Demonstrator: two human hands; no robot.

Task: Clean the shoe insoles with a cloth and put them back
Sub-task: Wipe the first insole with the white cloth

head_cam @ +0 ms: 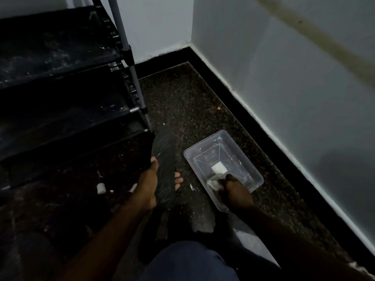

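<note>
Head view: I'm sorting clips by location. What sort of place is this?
Probably a dim corner of a home: a tiered rack, a speckled stone floor meeting white walls, and a clear plastic tub on it.

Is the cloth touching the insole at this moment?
No, the right hand holds the cloth inside the clear tub, apart from the insole held by the left hand.

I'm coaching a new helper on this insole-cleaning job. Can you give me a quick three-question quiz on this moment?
1. True or false: the left hand holds the dark insole.
2. Where is the white cloth? A) draped over the insole B) in the clear tub, gripped by the right hand C) in the left hand
3. Fill in: the tub stands on the ____.
Key: 1 true; 2 B; 3 floor.
</note>
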